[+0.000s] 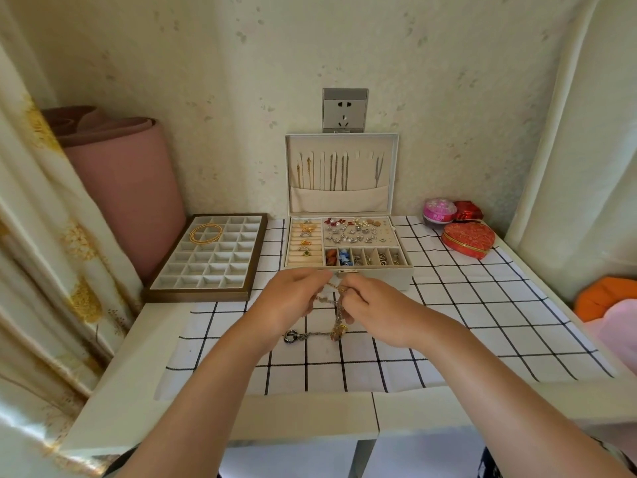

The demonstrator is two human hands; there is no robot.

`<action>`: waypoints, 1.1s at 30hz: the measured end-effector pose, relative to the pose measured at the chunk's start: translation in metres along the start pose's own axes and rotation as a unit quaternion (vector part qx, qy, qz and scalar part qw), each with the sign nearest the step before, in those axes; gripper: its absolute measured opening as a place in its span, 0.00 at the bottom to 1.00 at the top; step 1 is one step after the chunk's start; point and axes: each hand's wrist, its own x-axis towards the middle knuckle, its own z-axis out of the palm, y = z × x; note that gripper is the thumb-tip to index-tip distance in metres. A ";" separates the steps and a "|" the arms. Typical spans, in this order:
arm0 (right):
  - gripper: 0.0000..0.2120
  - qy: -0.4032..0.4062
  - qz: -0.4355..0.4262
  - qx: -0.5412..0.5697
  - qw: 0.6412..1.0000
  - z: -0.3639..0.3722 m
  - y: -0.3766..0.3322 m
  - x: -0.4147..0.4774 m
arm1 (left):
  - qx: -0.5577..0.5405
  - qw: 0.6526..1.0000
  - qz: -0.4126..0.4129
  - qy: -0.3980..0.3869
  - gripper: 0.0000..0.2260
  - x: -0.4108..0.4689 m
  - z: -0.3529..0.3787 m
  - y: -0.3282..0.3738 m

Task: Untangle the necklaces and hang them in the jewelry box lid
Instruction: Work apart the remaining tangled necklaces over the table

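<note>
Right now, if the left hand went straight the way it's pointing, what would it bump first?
Probably the right hand, since the left hand points inward at it, with only the tangled necklaces they both pinch between. The jewelry box front is just beyond; depth is unclear.

The tangled necklaces (337, 322) are fine metal chain, gold and silver, brightly gleaming. The jewelry box lid (341, 200) is lined with matt cream cloth. The compartment tray (196, 295) at the worktop's left edge has a dark wood frame and a pale velvety lining. The checked tablecloth (465, 305) is matt woven cloth. The heart-shaped box (468, 240) wears glossy red brocade.
</note>
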 end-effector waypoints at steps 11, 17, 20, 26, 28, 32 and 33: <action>0.06 0.002 -0.002 0.187 0.982 0.000 0.001 0.001 | -0.302 0.951 -0.044 -0.041 0.15 -0.003 -0.006 -0.002; 0.07 0.006 -0.003 0.153 0.988 -0.002 0.004 0.003 | -0.432 0.898 -0.054 0.061 0.20 0.003 -0.013 -0.005; 0.09 0.024 0.009 0.138 0.990 -0.003 0.005 0.004 | -0.438 0.895 -0.056 0.070 0.20 0.002 -0.013 -0.006; 0.07 0.065 0.003 0.168 0.984 -0.003 0.005 0.004 | -0.468 0.881 -0.039 0.055 0.21 0.001 -0.011 0.000; 0.07 0.076 -0.006 0.185 0.980 -0.003 0.002 0.004 | -0.480 0.875 -0.042 0.051 0.21 0.001 -0.009 0.002; 0.08 0.110 -0.032 0.162 0.980 -0.003 0.000 0.004 | -0.463 0.883 -0.035 0.064 0.13 0.003 -0.007 0.001; 0.08 0.116 -0.033 0.155 0.981 -0.003 0.000 0.004 | -0.414 0.907 -0.023 0.077 0.08 0.004 -0.006 0.001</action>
